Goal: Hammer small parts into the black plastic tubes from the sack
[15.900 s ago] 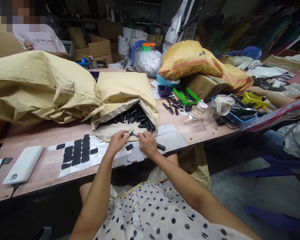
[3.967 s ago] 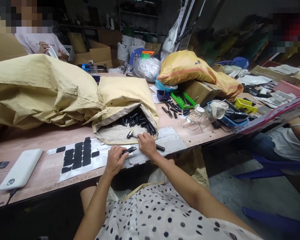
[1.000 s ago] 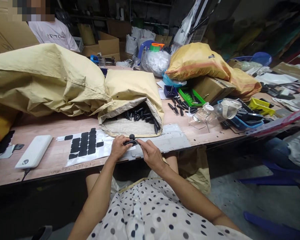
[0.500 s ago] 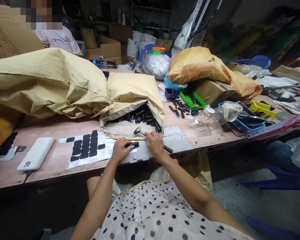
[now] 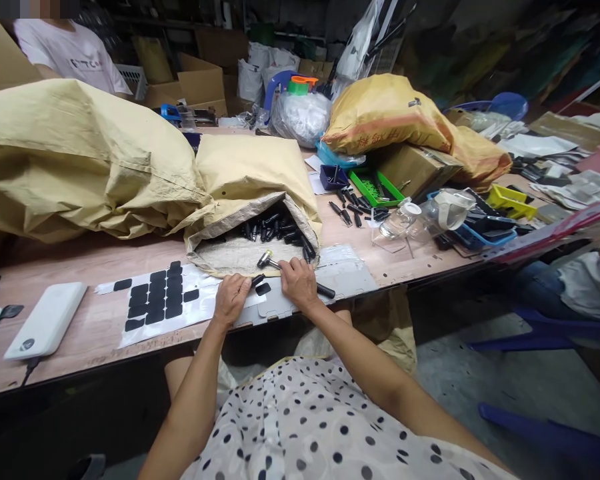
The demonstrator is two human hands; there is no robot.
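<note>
My left hand [image 5: 231,298] is closed around a short black cylindrical part [image 5: 258,281], whose end sticks out past the fingertips. My right hand [image 5: 299,284] grips a small hammer [image 5: 326,291]; its yellow-tipped head points left, near the sack's mouth, and its black handle extends right. Between the hands, a black rounded pad [image 5: 263,289] lies on a grey board [image 5: 347,270]. Left of them is a white sheet [image 5: 203,310] bearing rows of black rounded pads [image 5: 157,303]. Just behind, an open beige sack [image 5: 255,160] contains many black parts [image 5: 273,229].
A white power bank [image 5: 47,320] with a cable lies on the left. To the right are a green tray [image 5: 377,188], loose black parts [image 5: 350,208], a clear jar [image 5: 405,219] and a blue basket [image 5: 485,239]. A person [image 5: 70,57] is behind the large sack [image 5: 80,160].
The view has shifted, so most things sit further left. The black part in my left hand now tilts upward, and the pad beneath shows more. My right hand still holds the hammer.
</note>
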